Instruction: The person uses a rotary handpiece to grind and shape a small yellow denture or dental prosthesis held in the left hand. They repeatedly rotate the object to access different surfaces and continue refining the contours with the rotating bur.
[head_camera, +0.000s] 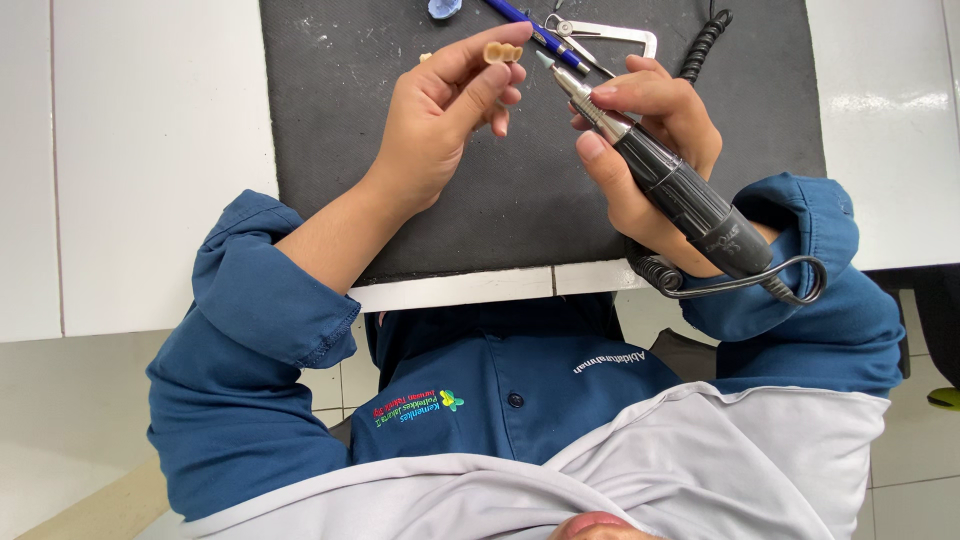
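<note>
My left hand (445, 115) pinches a small tan tooth-shaped piece (503, 52) between thumb and fingertips, held above a dark grey mat (330, 130). My right hand (655, 150) grips a black and silver rotary handpiece (670, 180) like a pen. Its pointed tip (545, 60) sits just right of the tan piece, a small gap apart. A black coiled cable (740, 285) loops from the handpiece's rear end over my right sleeve.
On the mat's far edge lie a blue pen (535, 28), a metal caliper (610, 35), a small blue object (445, 8) and more coiled cable (705, 40). White tiled counter (150, 150) flanks the mat on both sides; its front edge runs below my wrists.
</note>
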